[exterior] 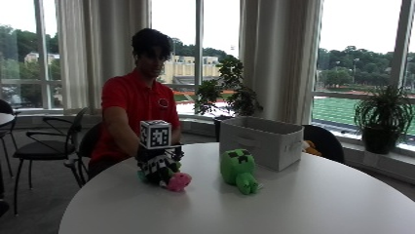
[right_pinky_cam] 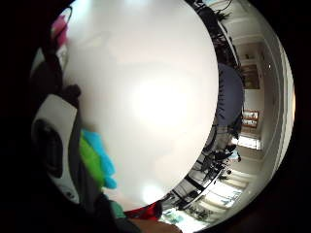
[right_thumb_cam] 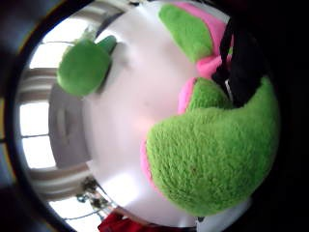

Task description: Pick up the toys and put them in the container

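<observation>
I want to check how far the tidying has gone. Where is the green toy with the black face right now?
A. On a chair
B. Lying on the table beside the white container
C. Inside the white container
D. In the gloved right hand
B: in the outside view the green toy with the black face lies on the table next to the white container, apart from the gloved right hand, which is on a pink and green toy.

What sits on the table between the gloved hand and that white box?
In the outside view, a green block-faced plush toy stands between the gloved right hand and the white container; otherwise only bare table.
</observation>
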`<act>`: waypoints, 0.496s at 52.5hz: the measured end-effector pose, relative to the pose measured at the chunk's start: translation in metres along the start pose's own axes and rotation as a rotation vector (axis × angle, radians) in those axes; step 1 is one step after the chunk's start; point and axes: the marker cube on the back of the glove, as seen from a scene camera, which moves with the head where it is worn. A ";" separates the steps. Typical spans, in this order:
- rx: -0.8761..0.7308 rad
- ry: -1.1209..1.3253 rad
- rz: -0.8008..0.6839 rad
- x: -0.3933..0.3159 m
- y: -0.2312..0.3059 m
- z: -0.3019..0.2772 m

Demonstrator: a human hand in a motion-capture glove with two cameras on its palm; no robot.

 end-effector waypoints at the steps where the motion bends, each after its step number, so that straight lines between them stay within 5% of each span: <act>1: 0.023 0.016 -0.006 -0.001 -0.001 -0.001; 13: 0.111 -0.025 0.015 -0.005 0.000 -0.037; 26: 0.241 -0.100 0.015 -0.056 -0.009 -0.181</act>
